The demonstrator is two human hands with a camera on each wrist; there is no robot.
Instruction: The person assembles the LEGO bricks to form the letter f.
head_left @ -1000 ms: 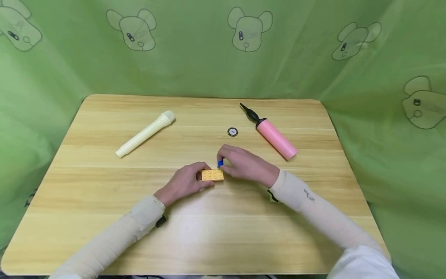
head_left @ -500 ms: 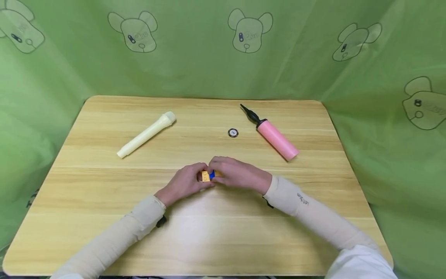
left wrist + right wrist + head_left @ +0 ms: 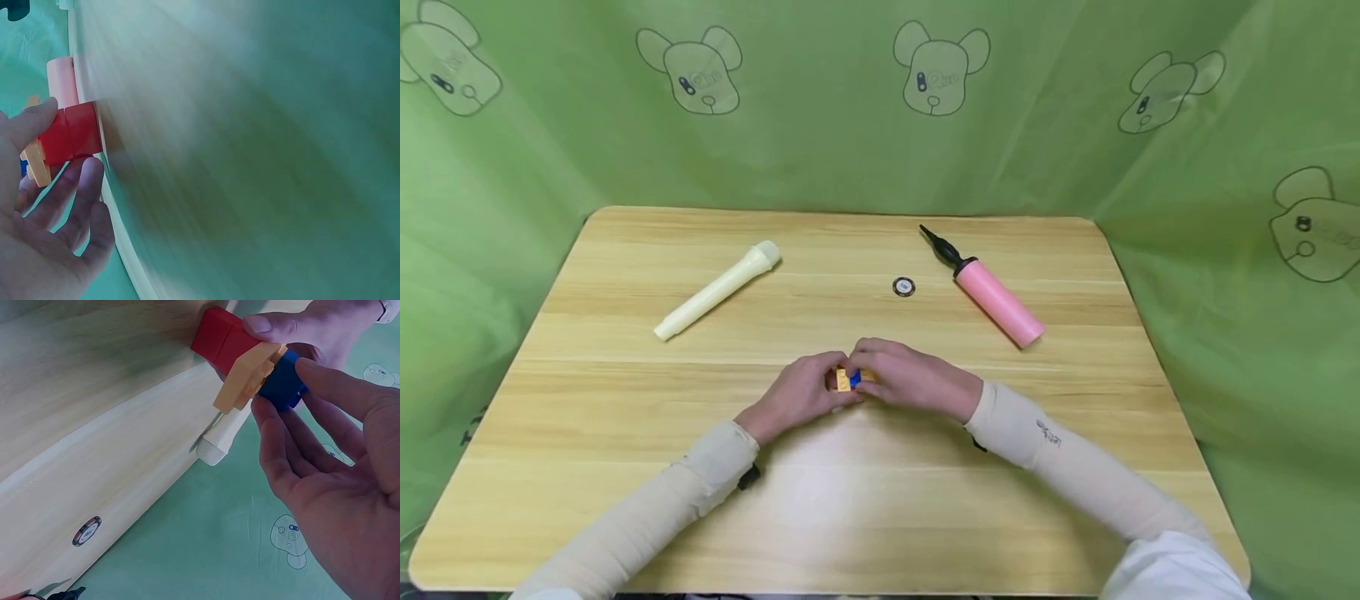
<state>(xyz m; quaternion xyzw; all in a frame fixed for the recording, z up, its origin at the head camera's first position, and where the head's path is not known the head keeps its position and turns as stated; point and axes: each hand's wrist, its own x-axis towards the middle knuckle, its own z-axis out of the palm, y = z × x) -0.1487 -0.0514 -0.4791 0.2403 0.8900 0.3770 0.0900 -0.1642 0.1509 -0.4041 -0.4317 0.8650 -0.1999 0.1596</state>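
Observation:
My left hand [image 3: 801, 385] pinches a stack of toy building bricks near the middle of the table. In the left wrist view, red bricks [image 3: 70, 133] form its lower part, with a flat yellow-orange brick [image 3: 37, 164] on top. Thumb and fingers sit on opposite sides of the red part. My right hand [image 3: 913, 377] holds a blue brick [image 3: 282, 381] between thumb and fingers. In the right wrist view this blue brick sits against the studded face of the yellow-orange brick; whether it is fully pressed down I cannot tell. From the head, the right hand hides much of the stack.
A cream toy microphone [image 3: 718, 290] lies at the back left of the wooden table [image 3: 850, 517]. A round black-and-white chip [image 3: 903, 287] lies behind the hands. Right of it is a pink hand pump [image 3: 998, 302] with a black nozzle. Green curtain [image 3: 820, 125] surrounds the table.
My right hand has moved left and down, bringing the blue brick from above the yellow-orange brick's right end onto its middle. In the last half second both hands have hardly moved.

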